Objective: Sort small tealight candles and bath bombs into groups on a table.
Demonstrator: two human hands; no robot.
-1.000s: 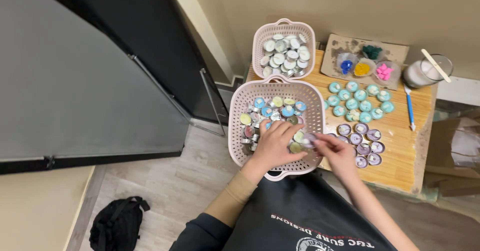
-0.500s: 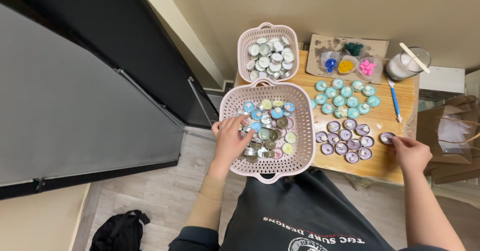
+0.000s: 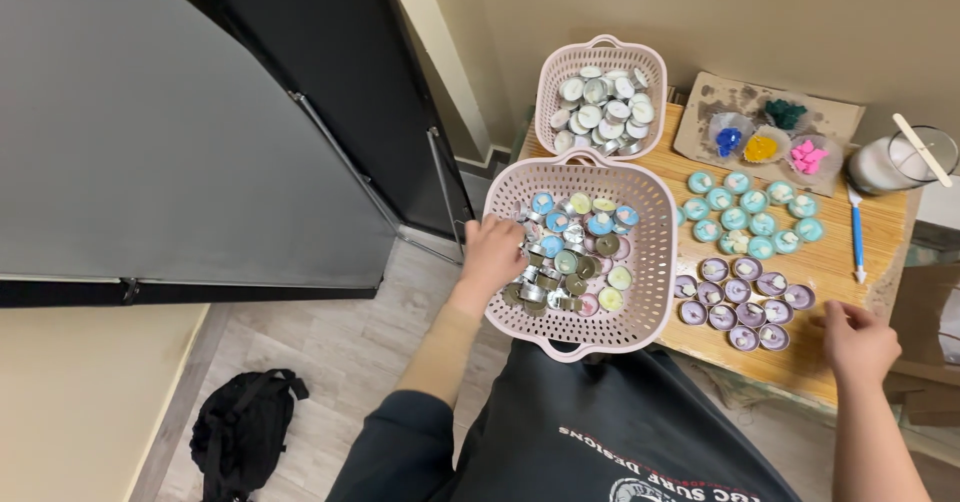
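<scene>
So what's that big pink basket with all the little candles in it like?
The big pink basket looks like plastic, squarish with rounded corners, holes all over and a handle at each end. It sits at the wooden table's near edge, holding mixed-colour tealights. The left hand reaches inside it.

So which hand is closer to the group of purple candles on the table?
The right. The right hand rests on the table just beside the purple candles. The left hand is inside the near pink basket, on the other side.
</scene>
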